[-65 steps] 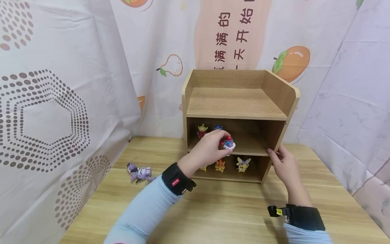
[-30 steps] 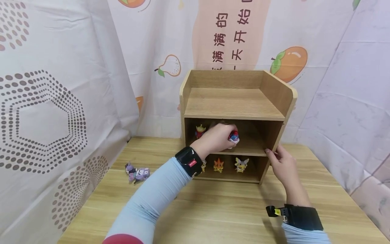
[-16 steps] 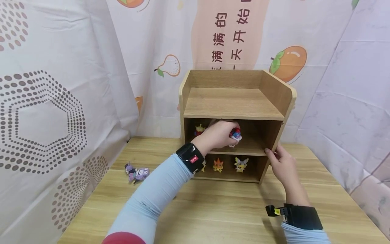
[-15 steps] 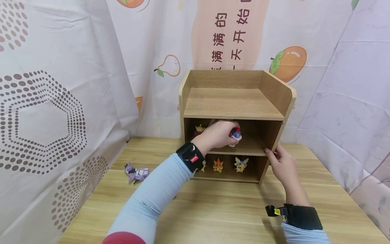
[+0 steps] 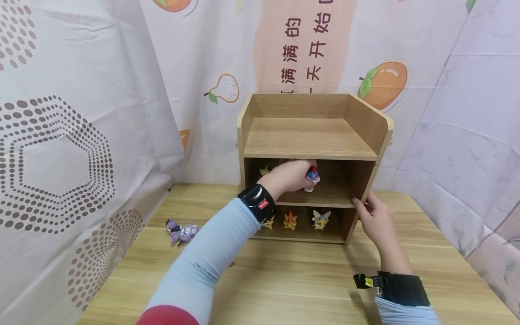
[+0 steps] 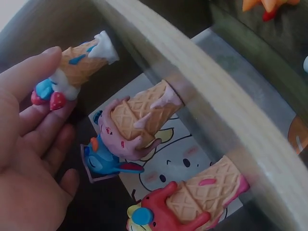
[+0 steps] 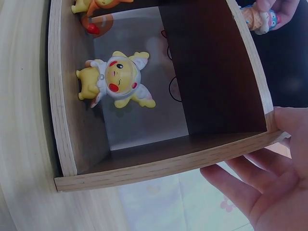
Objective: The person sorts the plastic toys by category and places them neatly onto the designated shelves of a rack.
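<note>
My left hand (image 5: pixel 293 175) reaches into the middle compartment of the wooden shelf unit (image 5: pixel 310 157). Thumb and fingers pinch an ice-cream-cone figurine (image 6: pixel 79 65) with a blue head, white cream and red berries, its base close over the shelf board. Beside it stand a blue-headed cone figurine with pink cream (image 6: pixel 144 118) and a red cone figurine (image 6: pixel 202 197); my hand hides most of both in the head view. My right hand (image 5: pixel 378 221) grips the unit's right side panel, thumb in front and fingers round the outside.
Several figurines stand in the lower compartment, among them an orange one (image 5: pixel 290 220) and a yellow one in a white-grey hood (image 7: pixel 118 79). Purple figurines (image 5: pixel 183 231) lie on the wooden table (image 5: pixel 276 289) to the left. A printed curtain (image 5: pixel 215 54) hangs behind.
My left hand has carried the cone figurine from in front of the unit into the middle compartment, right of the other cones. The right hand keeps its grip on the side panel.
</note>
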A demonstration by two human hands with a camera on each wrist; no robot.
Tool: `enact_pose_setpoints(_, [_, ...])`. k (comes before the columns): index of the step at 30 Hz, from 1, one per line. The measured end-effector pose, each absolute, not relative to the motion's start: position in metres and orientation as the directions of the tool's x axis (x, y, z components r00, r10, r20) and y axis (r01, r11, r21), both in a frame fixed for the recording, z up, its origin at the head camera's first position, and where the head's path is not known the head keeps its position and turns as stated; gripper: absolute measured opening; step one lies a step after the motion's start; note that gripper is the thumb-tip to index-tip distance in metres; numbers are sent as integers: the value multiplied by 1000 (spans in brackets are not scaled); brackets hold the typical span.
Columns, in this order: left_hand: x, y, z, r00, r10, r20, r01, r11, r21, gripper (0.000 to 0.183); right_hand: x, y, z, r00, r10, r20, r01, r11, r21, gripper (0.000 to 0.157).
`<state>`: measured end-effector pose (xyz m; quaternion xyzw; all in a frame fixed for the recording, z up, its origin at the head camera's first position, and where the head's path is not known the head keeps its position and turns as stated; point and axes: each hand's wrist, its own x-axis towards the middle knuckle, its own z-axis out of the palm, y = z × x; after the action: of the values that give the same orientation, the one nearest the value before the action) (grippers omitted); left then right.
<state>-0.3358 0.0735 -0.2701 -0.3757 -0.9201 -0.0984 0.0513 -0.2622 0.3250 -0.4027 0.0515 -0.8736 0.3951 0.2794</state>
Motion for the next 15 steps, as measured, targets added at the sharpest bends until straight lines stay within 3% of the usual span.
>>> enact_pose_setpoints(8, [-343, 72, -273, -741, 657, 136, 671, 732, 121, 32, -262, 325, -403, -843, 130, 522, -307, 681, -665, 43])
enact_pose_setpoints(15, [-346, 69, -272, -787, 613, 66, 594, 725, 350, 36, -262, 324, -402, -842, 132, 523, -308, 679, -666, 42])
